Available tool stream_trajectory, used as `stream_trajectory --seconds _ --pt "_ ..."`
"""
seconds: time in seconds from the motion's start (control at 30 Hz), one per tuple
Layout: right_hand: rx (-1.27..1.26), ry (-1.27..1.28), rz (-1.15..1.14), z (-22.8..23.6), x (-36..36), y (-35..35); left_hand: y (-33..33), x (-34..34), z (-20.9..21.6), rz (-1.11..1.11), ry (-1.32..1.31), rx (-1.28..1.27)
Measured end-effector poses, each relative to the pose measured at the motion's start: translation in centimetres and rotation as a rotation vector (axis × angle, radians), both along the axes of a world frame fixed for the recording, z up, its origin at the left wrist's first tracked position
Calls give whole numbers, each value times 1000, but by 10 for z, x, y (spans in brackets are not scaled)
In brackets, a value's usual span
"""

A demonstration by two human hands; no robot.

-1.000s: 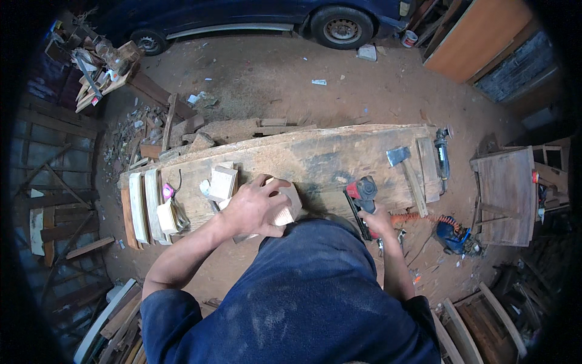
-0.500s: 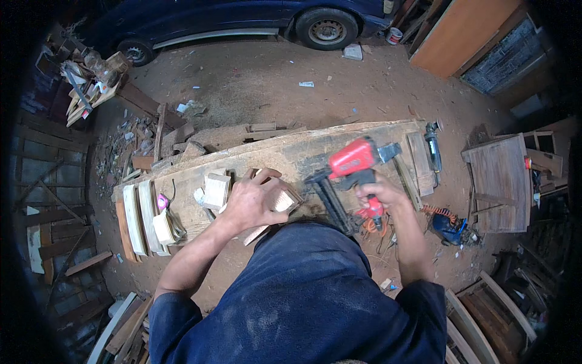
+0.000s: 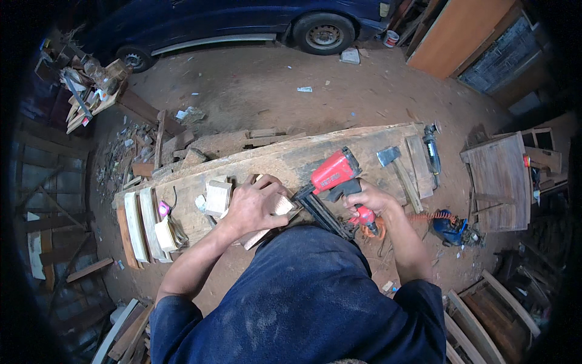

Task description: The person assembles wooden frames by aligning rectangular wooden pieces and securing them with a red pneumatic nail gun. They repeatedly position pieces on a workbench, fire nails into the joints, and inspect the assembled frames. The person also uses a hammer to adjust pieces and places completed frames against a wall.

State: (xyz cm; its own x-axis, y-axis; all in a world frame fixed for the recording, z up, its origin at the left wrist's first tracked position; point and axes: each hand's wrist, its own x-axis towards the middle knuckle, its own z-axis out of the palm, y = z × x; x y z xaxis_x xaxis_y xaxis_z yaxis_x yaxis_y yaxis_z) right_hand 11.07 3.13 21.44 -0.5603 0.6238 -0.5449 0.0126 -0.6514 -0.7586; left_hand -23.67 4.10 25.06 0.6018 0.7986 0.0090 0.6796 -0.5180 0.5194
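Note:
My right hand (image 3: 368,198) is wrapped round the grip of a red and black nail gun (image 3: 334,172). The gun's nose reaches left to the edge of a small wooden block (image 3: 280,205), and I cannot tell whether they touch. That block is gripped by my left hand (image 3: 253,204), fingers curled over its far side and thumb on the near side. The hand hides part of it. Beside my left hand, a few small wood blocks (image 3: 217,197) stand on the wooden workbench (image 3: 267,161). A hatchet (image 3: 401,176) lies right of the nail gun.
Curved wood pieces (image 3: 147,209) and a pink tape measure (image 3: 163,208) lie at the bench's left end. An angle grinder (image 3: 431,155) lies at the right end. An orange coiled hose (image 3: 431,215) runs toward a blue machine (image 3: 450,229) on the floor. Beyond stands a blue vehicle (image 3: 224,24).
The nail gun in my right hand has moved left and slightly down, its nose now close to the wooden block. The hatchet shows more fully. My left hand keeps its grip.

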Motion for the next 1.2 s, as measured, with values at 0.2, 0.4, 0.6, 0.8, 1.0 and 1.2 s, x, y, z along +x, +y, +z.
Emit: stream_trajectory --seconds 0.2,0.4,0.6,0.8,1.0,1.2 --pt "133 -138 -11 18 9 -1 0 -5 -9 12 -49 38" --pt "9 -97 80 -3 10 -4 -4 -2 1 18 -56 9" --pt "243 -374 22 62 -5 -6 -7 -3 -3 12 -66 13" --pt "325 -500 4 129 -29 0 -9 -4 -8 38 -62 18" --pt "682 -620 395 162 -62 3 -7 -8 -6 44 -69 -27" --pt "667 -722 496 169 -90 6 -6 -9 -4 34 -97 -33"
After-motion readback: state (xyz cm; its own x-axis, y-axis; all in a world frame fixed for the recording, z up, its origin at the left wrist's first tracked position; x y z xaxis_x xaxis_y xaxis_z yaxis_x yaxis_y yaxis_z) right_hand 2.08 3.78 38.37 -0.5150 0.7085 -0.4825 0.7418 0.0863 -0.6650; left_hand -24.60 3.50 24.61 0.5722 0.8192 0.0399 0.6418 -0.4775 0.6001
